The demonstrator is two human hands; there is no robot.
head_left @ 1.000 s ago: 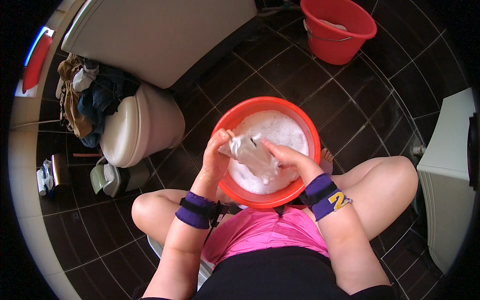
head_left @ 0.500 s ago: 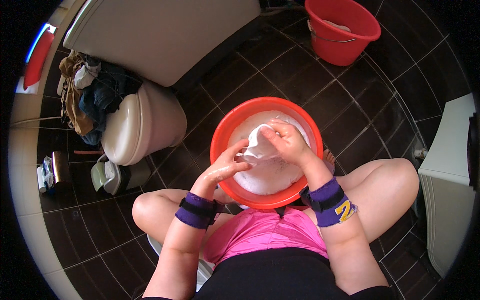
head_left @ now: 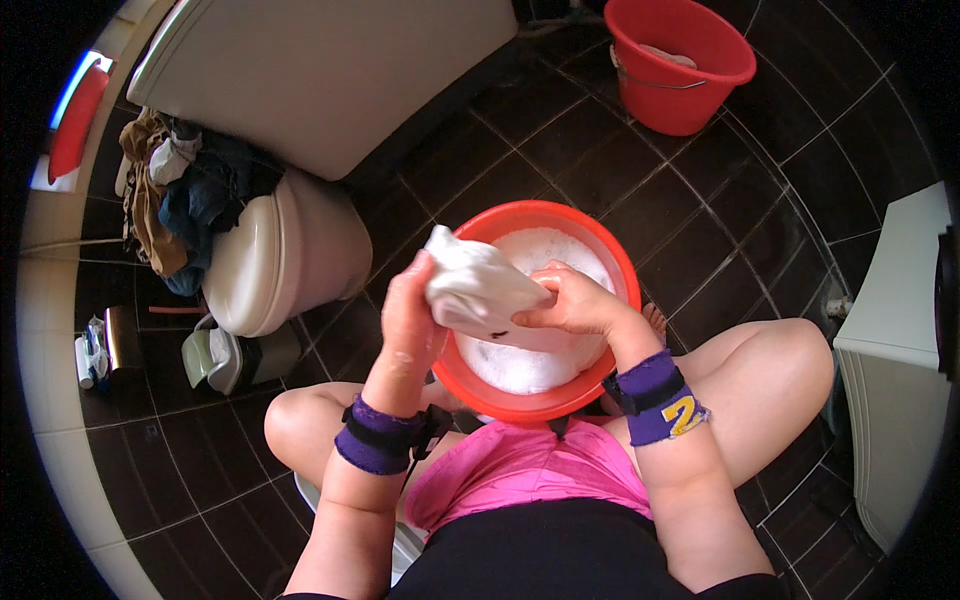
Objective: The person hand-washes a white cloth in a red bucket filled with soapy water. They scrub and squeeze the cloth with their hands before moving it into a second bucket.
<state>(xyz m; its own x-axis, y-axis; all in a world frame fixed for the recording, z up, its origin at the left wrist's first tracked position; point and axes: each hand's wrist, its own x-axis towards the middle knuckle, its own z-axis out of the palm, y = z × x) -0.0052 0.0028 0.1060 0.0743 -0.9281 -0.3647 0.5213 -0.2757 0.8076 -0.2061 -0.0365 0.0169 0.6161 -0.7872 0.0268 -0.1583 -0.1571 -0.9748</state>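
Observation:
Above a red basin [head_left: 610,232] of white suds [head_left: 535,372], a wet white cloth [head_left: 485,290] is stretched between my two hands. It looks like a small garment, but its exact kind does not show. A small dark mark is on its lower side. My left hand [head_left: 408,308] grips the bunched left end, raised over the basin's left rim. At the other end, my right hand [head_left: 572,300] pinches the cloth between thumb and fingers, over the suds. Purple bands wrap both wrists.
A red bucket [head_left: 680,70] with something pale inside stands at the far right. On the left are a white toilet [head_left: 250,265], piled clothes [head_left: 185,200] and a small bin [head_left: 235,355]. A pale cabinet [head_left: 895,350] stands at the right. Dark tiles cover the floor.
The white cloth has come up from low over the suds and now spans both hands. My left hand has risen, moved left and closed on its end.

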